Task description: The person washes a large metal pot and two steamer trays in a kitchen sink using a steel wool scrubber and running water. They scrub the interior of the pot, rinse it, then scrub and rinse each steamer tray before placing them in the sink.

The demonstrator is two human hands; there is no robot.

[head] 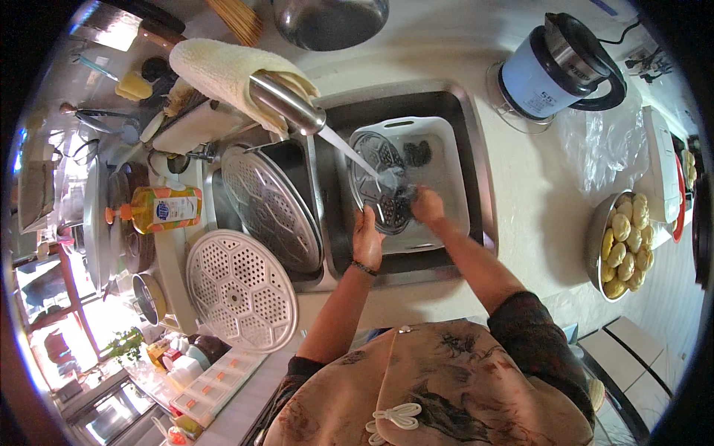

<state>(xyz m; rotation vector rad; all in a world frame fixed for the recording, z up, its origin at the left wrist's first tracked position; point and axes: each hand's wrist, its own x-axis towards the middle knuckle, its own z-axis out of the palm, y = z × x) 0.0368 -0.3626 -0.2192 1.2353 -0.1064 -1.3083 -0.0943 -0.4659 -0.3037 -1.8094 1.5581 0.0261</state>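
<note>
My left hand [368, 238] grips the near left rim of a round perforated metal steamer rack [382, 151], which is tilted inside a white plastic basin [452, 167] in the right sink bowl. Water runs from the metal faucet [290, 103] onto the rack. My right hand [428, 206] is at the rack's right side, closed around a dark scrubber, blurred by the splashing water. A dark patch shows in the basin behind it. More perforated steamer racks [268, 206] lean in the left sink bowl, and another [242, 290] lies across the counter's edge at the left.
A cream towel [223, 72] hangs over the faucet. An orange dish soap bottle [167, 209] stands left of the sink. To the right are an electric kettle [544, 72], a clear plastic bag [605, 145] and a metal bowl [596, 245] of pale buns or dumplings. A metal pot [332, 22] sits behind the sink.
</note>
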